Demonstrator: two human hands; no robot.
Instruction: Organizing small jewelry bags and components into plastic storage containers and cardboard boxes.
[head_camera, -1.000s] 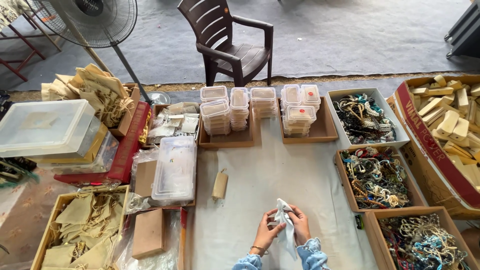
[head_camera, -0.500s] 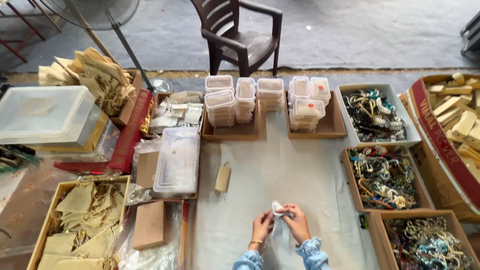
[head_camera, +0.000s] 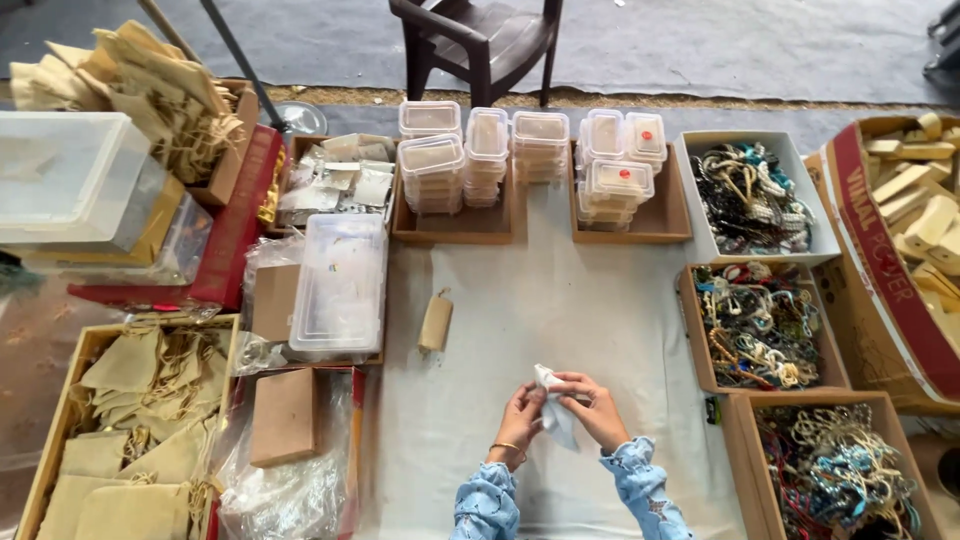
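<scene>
Both my hands meet low in the middle over a white cloth (head_camera: 560, 290) spread on the floor. My left hand (head_camera: 520, 415) and my right hand (head_camera: 594, 405) together pinch a small clear plastic pouch (head_camera: 553, 408), crumpled between the fingers. A gold bangle sits on my left wrist. Blue patterned sleeves cover both forearms. A small tan pouch (head_camera: 436, 322) lies on the cloth a little up and left of my hands.
Stacks of small clear lidded boxes (head_camera: 470, 160) fill two wooden trays ahead. Boxes of beaded jewellery (head_camera: 760, 325) line the right side. Tan drawstring bags (head_camera: 130, 440) fill a carton at left, beside clear plastic tubs (head_camera: 340, 285). A dark plastic chair (head_camera: 480, 40) stands beyond.
My view has tilted down, so everything has slid up the frame. My hands have drawn the pouch in tighter, from hanging loose to bunched between the fingers.
</scene>
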